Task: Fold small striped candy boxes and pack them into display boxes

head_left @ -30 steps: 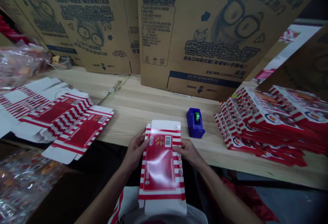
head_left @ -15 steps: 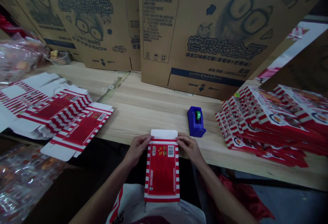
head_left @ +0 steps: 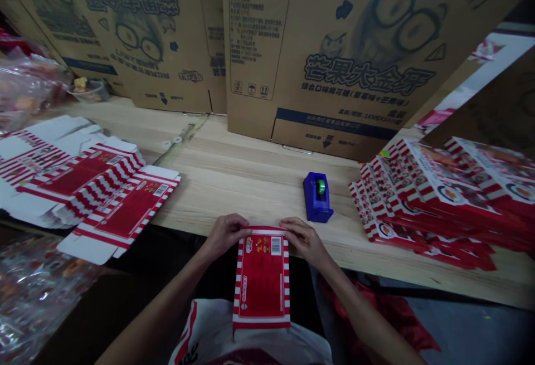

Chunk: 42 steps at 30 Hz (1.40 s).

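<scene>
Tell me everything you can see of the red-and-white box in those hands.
The box looks like thin printed card. The face in view is red, edged with red and white stripes, with a barcode at upper right and small pictures beside it. It stretches lengthwise forward, near the edge of the table; the left hand and right hand hold its far corners. Its inside is hidden.

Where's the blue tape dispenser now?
In the head view, the tape dispenser stands right of centre on the table, beyond the right hand, left of the stacked boxes.
</scene>
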Each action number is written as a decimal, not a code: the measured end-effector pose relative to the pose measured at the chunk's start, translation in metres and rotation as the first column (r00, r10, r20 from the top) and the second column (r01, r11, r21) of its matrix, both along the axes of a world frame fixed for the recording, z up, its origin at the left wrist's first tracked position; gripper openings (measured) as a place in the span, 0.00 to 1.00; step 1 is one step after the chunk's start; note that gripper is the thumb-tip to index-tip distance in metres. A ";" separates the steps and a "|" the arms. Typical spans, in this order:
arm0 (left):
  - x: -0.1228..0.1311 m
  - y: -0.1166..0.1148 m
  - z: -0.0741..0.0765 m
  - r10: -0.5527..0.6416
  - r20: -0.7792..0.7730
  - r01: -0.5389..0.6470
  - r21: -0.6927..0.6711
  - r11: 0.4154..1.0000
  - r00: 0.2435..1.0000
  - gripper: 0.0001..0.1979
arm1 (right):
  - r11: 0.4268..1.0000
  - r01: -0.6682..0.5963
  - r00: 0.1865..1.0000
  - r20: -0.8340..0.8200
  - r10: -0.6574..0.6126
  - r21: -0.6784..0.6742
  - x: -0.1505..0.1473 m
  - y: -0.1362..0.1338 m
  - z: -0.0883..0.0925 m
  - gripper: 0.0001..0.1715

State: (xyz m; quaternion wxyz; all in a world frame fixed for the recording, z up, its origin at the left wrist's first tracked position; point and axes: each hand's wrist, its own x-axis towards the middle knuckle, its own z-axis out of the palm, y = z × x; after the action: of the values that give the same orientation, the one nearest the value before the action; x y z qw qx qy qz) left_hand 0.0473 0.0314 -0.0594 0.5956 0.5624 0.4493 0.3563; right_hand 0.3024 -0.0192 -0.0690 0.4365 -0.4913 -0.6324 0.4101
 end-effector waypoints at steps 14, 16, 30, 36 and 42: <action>-0.001 0.007 0.015 -0.158 0.011 0.158 -0.062 0.985 0.987 0.12 | 0.974 0.067 0.998 0.023 -0.064 -0.217 -0.010 0.009 0.023 0.05; 0.000 0.003 0.012 -0.157 0.005 0.158 -0.047 0.986 0.988 0.12 | 0.976 0.062 0.998 0.000 -0.063 -0.210 -0.009 0.005 0.017 0.07; 0.005 -0.016 0.004 -0.096 -0.382 0.275 0.447 0.851 0.919 0.10 | 0.997 0.042 0.998 0.038 -0.045 0.066 -0.008 -0.020 -0.005 0.06; 0.000 -0.033 -0.011 0.043 -0.117 -0.003 0.325 0.946 0.992 0.06 | 0.980 0.164 0.985 0.030 -0.168 0.109 -0.019 -0.033 -0.013 0.03; 0.003 -0.039 -0.011 0.176 0.251 -0.090 -0.319 0.943 0.952 0.17 | 0.630 0.757 0.645 -0.048 -0.763 0.174 0.042 -0.005 0.003 0.16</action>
State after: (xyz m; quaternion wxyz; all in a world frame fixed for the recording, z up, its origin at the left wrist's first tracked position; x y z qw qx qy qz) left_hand 0.0503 -0.0077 -0.0700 0.7059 0.3771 0.4487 0.3977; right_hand 0.3444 -0.0243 -0.0660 0.6008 -0.6770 -0.4071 0.1226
